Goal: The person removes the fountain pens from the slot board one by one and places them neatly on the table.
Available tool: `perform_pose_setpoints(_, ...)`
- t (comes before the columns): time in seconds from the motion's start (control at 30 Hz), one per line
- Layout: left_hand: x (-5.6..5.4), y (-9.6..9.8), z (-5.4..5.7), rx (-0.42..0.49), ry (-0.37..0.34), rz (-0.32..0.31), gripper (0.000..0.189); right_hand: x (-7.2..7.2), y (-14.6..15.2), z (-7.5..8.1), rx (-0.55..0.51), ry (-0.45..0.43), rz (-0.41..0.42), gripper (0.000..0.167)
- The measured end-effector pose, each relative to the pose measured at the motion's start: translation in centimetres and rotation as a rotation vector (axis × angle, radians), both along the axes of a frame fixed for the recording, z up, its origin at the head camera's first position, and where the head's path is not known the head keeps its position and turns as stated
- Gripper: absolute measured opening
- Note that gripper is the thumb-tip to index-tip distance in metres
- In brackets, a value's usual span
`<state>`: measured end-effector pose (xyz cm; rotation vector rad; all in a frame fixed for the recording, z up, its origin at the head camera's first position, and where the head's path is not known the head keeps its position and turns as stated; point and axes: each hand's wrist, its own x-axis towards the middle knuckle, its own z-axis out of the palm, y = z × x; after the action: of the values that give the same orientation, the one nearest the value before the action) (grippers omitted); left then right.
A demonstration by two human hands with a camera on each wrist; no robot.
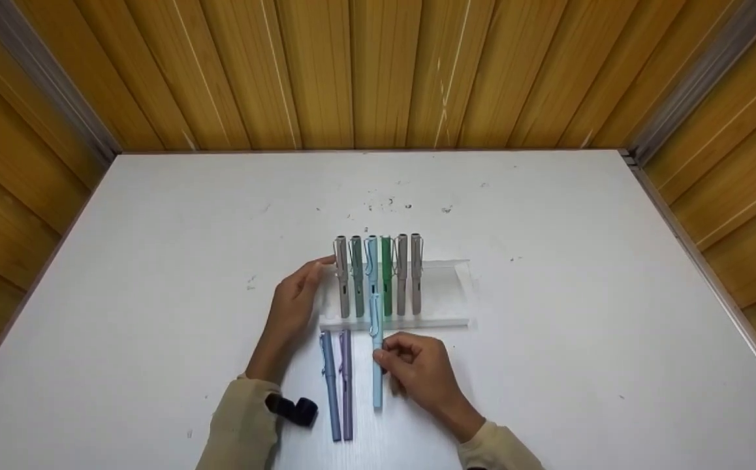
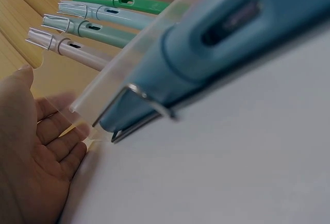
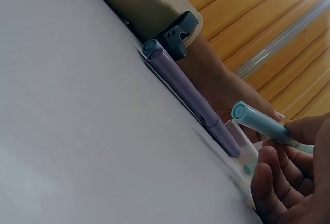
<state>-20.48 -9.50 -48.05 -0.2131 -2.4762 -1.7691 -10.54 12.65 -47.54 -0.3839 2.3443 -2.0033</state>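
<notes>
My right hand (image 1: 420, 369) pinches a light blue pen (image 1: 377, 385) between thumb and fingers. Its capped end points away from me and overlaps the front of a clear pen stand (image 1: 446, 323) in the head view. My left hand (image 1: 293, 303) holds the stand's left edge, its bent fingers partly seen through the clear plastic in the left wrist view. Several pens lean in a row on the stand: grey ones (image 1: 416, 281), a dull green one (image 1: 357, 281), a light blue one (image 1: 371, 261) and a bright green one (image 1: 387, 281).
In front of the stand a blue pen (image 1: 331, 385) and a purple pen (image 1: 346, 391) lie side by side on the white table (image 1: 580, 294). A black wrist device (image 1: 293, 410) sits by the left sleeve. Wood-patterned walls (image 1: 378, 72) border the table.
</notes>
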Motion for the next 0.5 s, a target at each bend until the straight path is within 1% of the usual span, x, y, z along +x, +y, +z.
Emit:
perform_pose_setpoints(0.13, 0.0, 0.0, 0.1, -0.004, 0.0, 0.001, 0.047, 1.1, -0.2, -0.1, 0.096, 0.089, -0.004, 0.007)
perform_pose_setpoints(0.2, 0.0, 0.0, 0.1, -0.003, -0.002, -0.001, 0.047, 1.8, -0.4, -0.1, 0.139, 0.113, -0.011, 0.008)
perform_pose_setpoints(0.23, 0.0, 0.0, 0.1, -0.001, -0.005, -0.002, 0.047, 2.1, -0.5, -0.1, 0.162, 0.119, -0.018, 0.008)
perform_pose_setpoints(0.37, 0.1, 0.0, 0.1, 0.001, -0.028, -0.002, 0.049, 3.5, -0.7, 0.0, 0.247, 0.096, -0.034, 0.012)
perform_pose_setpoints(0.5, 0.1, 0.0, 0.1, -0.011, -0.033, 0.001, 0.05, 4.0, -1.0, 0.1, 0.318, 0.117, -0.07, 0.015)
